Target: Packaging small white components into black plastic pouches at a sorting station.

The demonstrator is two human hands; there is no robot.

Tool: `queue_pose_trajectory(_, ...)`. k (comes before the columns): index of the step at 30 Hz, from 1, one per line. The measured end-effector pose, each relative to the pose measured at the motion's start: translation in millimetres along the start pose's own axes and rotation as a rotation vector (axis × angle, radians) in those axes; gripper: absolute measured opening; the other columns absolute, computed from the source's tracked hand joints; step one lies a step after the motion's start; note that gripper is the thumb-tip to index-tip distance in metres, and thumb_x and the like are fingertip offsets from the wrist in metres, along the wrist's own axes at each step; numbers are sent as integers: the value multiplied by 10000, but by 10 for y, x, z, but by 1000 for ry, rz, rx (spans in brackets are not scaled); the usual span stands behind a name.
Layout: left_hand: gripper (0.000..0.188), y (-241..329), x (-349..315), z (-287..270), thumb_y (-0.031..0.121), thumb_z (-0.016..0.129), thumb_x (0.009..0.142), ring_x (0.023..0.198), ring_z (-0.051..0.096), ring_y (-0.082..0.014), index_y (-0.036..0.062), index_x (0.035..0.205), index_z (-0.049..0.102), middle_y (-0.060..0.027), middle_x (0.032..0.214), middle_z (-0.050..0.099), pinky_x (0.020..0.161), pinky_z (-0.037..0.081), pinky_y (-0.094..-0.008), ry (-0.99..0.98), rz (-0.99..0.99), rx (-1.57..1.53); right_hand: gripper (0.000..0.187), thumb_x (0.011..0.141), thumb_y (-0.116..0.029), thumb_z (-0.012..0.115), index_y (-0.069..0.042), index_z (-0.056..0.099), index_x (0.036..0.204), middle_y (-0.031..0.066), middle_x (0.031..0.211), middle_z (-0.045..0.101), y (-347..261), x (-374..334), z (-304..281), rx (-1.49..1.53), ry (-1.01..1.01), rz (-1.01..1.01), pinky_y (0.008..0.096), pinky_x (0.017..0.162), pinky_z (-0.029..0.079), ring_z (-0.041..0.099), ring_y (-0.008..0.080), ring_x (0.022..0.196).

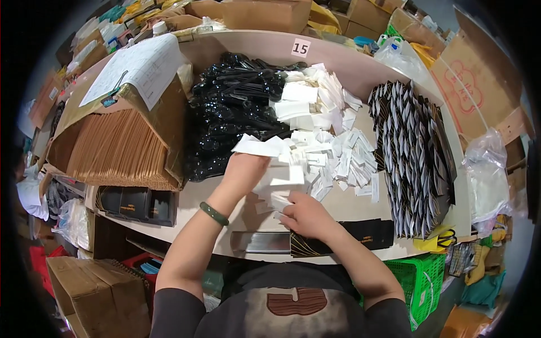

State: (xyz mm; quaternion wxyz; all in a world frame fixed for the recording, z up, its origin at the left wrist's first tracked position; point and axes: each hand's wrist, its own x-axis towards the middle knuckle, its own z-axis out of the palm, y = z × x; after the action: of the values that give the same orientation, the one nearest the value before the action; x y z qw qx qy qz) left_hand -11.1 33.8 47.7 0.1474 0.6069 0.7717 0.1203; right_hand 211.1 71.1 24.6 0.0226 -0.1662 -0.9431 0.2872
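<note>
My left hand (246, 169), with a green bangle on its wrist, is closed on a folded white napkin (260, 146) at the front of the black cutlery pile. Closer to me, my right hand (310, 216) pinches a small white packet (280, 201); its far end overlaps other white pieces. Below that hand lie flat black sleeves (360, 235) with gold lines. Black plastic cutlery (231, 107), shiny as if in clear wrap, is heaped beyond my left hand. To its right are stacked white napkins (300, 92) and many loose small white packets (352, 160).
On the left, an open carton (174, 135) holds tightly packed brown pieces, with a clipped paper sheet (132, 67) on top. Filled black sleeves (408, 163) stand in rows at the right. A raised board (338, 53) edges the table's back. A green basket (414, 287) is below right.
</note>
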Motion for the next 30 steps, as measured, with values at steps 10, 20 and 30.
queue_pose_trajectory(10,135,96,-833,-272,22,667,758,963,652,-347,57,889,664,-132,963,671,853,530,-443,113,172,-267,187,901,-219,700,-33,682,898,117,949,611,-128,-277,-140,160,-20,-63,399,770,521,627,319,881)
queue_pose_trajectory(20,294,-651,27,-308,58,650,866,964,653,-279,102,1154,683,-69,1091,635,792,544,-386,299,155,366,296,795,-47,594,-30,585,1090,125,914,605,-530,-59,604,-101,-52,-279,400,726,531,626,290,872)
queue_pose_trajectory(30,97,-821,-194,-348,149,685,872,839,618,-283,70,906,640,-96,915,573,701,503,-429,460,207,453,400,842,-168,674,-54,625,1223,109,969,602,-311,-161,521,-41,266,-411,399,702,505,621,279,862)
